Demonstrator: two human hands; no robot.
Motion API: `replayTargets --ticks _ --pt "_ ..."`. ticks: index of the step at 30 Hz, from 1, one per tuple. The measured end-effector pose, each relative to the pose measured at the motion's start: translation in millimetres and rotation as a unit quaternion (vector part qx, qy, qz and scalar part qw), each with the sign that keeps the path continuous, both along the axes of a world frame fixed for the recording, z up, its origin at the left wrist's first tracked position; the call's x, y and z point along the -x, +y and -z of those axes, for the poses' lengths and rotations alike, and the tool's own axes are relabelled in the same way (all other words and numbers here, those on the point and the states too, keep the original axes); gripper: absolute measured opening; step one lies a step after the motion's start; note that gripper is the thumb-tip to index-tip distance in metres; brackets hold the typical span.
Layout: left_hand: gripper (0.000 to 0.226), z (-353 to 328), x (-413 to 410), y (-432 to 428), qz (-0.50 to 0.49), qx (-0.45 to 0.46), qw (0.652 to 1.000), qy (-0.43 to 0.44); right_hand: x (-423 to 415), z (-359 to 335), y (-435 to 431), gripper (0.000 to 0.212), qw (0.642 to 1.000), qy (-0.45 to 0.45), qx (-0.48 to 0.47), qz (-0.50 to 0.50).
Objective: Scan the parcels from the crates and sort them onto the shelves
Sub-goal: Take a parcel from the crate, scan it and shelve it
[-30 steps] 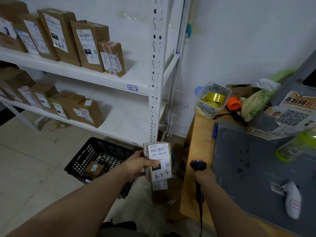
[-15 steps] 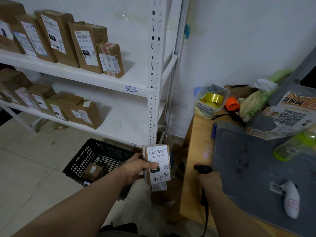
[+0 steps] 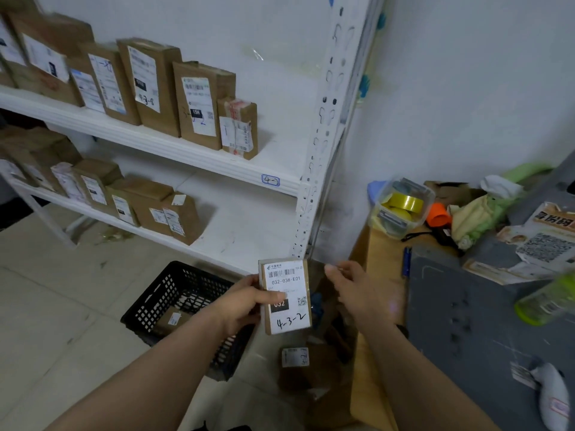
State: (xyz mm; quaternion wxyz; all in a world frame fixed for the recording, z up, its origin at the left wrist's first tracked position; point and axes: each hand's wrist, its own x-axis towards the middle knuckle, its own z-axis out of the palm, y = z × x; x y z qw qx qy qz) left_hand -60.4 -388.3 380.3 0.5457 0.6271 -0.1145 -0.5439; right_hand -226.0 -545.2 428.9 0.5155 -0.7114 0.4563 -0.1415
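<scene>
Crate (image 3: 161, 295) left of parcel (image 3: 286, 293), desk (image 3: 382, 265) right

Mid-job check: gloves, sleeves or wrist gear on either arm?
No gloves: the left hand and right hand are bare, and both forearms show no sleeves. No rings visible. A dark shape edges the right wrist; whether it is a strap or something behind it, I cannot tell.

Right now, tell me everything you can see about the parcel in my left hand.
The parcel is a small brown cardboard box, held upright above the floor. A white label covers its front: barcode, printed 032-038-E01, a black 032 block, a QR code, handwritten 4-3-2. The left hand grips its left edge, thumb across the label. The right hand hovers beside it, apart.
</scene>
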Motion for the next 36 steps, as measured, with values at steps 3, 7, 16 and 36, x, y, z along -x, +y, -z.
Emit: replayTargets --ticks 3,7,16,36 --pt "0.063 -35.4 -33.9 12.6 -0.014 0.036 0.999 -0.029 -47.3 -42.1 14.0 0.04 0.992 -0.08 -0.046 -0.087" --pt "0.081 -85.2 -80.7 30.7 0.021 0.07 0.993 -0.093 -105.6 -87.0 20.2 0.079 0.974 -0.077 -0.03 -0.213" --pt "0.091 -135.6 -164.1 49.7 0.037 0.116 0.978 -0.171 -190.0 -163.4 24.9 0.08 0.949 0.01 0.063 -0.309" --pt "0.034 -131.2 -210.3 36.4 -0.029 0.059 0.985 -0.158 -284.1 -173.4 -85.1 0.086 0.94 0.202 0.259 -0.096"
